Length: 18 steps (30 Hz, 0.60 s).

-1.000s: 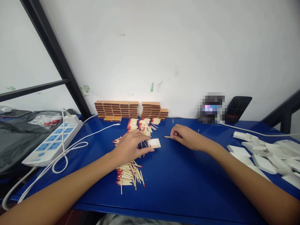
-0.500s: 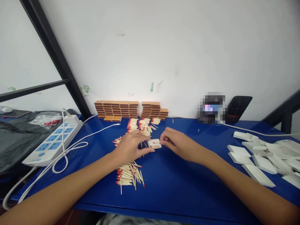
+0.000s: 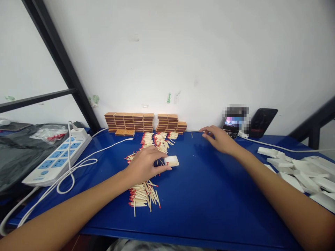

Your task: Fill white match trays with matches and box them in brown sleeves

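Note:
My left hand [image 3: 149, 162] is closed around the near end of a small white matchbox tray [image 3: 172, 160], low over the blue table. Several matches lie inside the tray, and my fingers hide part of it. My right hand [image 3: 216, 138] is farther back and to the right, fingers apart, holding nothing that I can see. Left of its fingertips, a single match [image 3: 192, 135] lies near the wall. Piles of red-tipped matches [image 3: 142, 195] spread in front of and behind my left hand.
Stacked brown matchboxes [image 3: 129, 122] line the wall. White trays [image 3: 298, 170] are heaped on the right. Two phones stand at the back right, one of them a dark phone [image 3: 263, 122]. A white power strip [image 3: 59, 157] with loose cables occupies the left side.
My right hand has left the tray and moved back and to the right, its fingers opening. My left hand stays in place with the tray.

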Motion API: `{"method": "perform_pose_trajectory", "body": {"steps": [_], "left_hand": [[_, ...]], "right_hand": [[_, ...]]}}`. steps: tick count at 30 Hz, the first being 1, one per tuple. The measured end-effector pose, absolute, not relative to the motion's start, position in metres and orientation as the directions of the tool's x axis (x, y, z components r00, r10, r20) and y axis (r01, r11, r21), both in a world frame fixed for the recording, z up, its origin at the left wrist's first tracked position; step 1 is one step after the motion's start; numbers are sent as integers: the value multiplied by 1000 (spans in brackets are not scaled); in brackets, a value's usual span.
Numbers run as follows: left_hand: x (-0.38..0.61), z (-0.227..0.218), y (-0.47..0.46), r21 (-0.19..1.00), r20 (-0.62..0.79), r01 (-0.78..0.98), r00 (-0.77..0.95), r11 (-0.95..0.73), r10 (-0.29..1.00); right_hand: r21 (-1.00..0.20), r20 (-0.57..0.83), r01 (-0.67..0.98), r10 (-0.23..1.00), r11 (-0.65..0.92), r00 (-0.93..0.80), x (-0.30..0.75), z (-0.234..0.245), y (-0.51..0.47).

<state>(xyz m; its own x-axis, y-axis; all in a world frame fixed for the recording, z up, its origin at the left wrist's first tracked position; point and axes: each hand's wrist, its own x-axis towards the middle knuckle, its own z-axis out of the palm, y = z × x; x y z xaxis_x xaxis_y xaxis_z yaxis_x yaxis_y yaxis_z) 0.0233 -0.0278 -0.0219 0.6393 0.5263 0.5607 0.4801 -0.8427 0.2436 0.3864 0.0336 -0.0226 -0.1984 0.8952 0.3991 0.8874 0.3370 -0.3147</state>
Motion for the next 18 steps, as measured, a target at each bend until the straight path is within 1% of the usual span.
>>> {"method": "perform_pose_trajectory", "body": {"steps": [1, 4, 5, 7, 12, 18], "left_hand": [[23, -22, -28, 244, 560, 481, 639, -842, 527], [24, -22, -28, 249, 556, 484, 638, -839, 533], [25, -22, -28, 254, 554, 486, 635, -836, 538], [25, -22, -29, 261, 550, 486, 636, -834, 542], [26, -22, -29, 261, 528, 482, 654, -836, 542], [26, -23, -30, 299, 523, 468, 649, -832, 553]], "right_hand": [[-341, 374, 891, 913, 300, -164, 382, -27, 38], [-398, 300, 910, 954, 115, 11, 359, -37, 47], [-403, 284, 913, 956, 53, 70, 352, -39, 49], [-391, 270, 920, 953, -20, 135, 343, -42, 53], [-364, 265, 931, 955, -33, 137, 346, -43, 56], [-338, 270, 941, 955, -28, 125, 347, -46, 55]]}}
